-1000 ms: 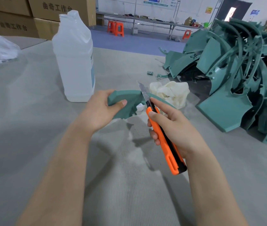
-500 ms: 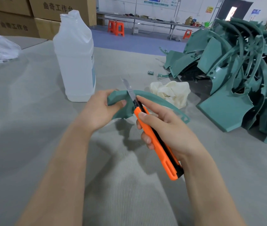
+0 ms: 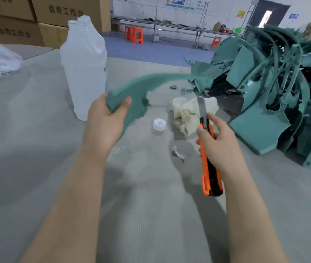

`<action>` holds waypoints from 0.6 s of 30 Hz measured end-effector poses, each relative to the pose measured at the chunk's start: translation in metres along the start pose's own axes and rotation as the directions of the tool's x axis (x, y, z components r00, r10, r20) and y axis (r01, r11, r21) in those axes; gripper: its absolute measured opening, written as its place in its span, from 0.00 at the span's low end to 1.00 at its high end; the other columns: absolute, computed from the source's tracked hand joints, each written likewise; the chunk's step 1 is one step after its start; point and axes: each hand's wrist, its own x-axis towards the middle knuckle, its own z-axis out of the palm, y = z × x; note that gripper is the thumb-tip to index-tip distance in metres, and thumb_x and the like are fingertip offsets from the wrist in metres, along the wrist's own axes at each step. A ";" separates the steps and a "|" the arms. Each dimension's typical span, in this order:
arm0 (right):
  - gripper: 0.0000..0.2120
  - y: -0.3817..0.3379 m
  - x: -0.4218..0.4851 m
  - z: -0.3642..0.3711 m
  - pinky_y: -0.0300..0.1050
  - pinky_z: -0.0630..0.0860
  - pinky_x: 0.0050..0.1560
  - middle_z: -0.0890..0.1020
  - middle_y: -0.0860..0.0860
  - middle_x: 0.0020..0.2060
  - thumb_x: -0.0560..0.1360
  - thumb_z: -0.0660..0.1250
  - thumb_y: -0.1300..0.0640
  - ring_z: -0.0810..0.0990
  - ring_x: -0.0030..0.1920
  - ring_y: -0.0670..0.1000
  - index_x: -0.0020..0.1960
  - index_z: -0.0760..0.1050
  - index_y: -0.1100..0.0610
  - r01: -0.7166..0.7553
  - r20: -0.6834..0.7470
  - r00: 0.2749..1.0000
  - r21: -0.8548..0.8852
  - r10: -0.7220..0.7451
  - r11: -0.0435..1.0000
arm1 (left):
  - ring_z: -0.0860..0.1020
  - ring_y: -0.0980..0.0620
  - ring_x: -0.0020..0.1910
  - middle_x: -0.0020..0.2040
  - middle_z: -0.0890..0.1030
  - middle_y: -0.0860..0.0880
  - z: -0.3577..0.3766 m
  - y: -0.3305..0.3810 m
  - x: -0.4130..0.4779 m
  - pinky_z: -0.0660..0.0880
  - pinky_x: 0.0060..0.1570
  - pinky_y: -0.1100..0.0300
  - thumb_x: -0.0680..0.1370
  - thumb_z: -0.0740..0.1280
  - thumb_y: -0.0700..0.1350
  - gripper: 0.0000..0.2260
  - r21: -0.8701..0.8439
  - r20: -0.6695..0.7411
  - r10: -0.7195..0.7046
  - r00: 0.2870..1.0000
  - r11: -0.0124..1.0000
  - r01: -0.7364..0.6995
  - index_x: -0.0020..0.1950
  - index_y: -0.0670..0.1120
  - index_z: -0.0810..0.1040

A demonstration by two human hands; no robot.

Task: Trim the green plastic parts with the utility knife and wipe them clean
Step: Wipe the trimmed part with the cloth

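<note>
Left hand (image 3: 107, 122) gripped one end of a curved green part (image 3: 143, 86): thumb on its top face, the other fingers (image 3: 97, 109) wrapped beneath. The rest of the piece arced up and away beyond them, off the tabletop (image 3: 37, 149), and was blurred along its far reach.

Right hand (image 3: 221, 147) held the utility knife (image 3: 208, 168), fingers (image 3: 215, 118) closed round the orange handle. The blade was out and pointing away from me, clear of the part and well right of my left fingers.

The wiping cloth (image 3: 188, 112) lay just beyond the blade. A white cap (image 3: 159, 124) sat between my hands, and the bottle (image 3: 85, 69), apparently uncapped, stood just beyond my left fingers. The heap of green parts (image 3: 276, 88) lay out past the knife.

Risks, as I judged them:
- The blade was exposed while the part was airborne. If the long end swung toward the knife, it could catch the edge or push it at my left fingers.
- A one-end grip gave little control, so the piece might flex or slip under the cut.
- The sweeping part could tip the open bottle.
</note>
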 end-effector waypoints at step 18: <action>0.23 0.034 0.027 0.013 0.53 0.65 0.64 0.65 0.61 0.68 0.80 0.61 0.51 0.65 0.67 0.63 0.72 0.64 0.58 -0.220 -0.136 0.975 -0.649 0.174 0.728 | 0.83 0.59 0.42 0.42 0.84 0.58 0.030 0.007 0.010 0.77 0.35 0.66 0.78 0.66 0.44 0.03 -0.623 -0.139 -0.309 0.941 0.766 0.159 0.50 0.52 0.78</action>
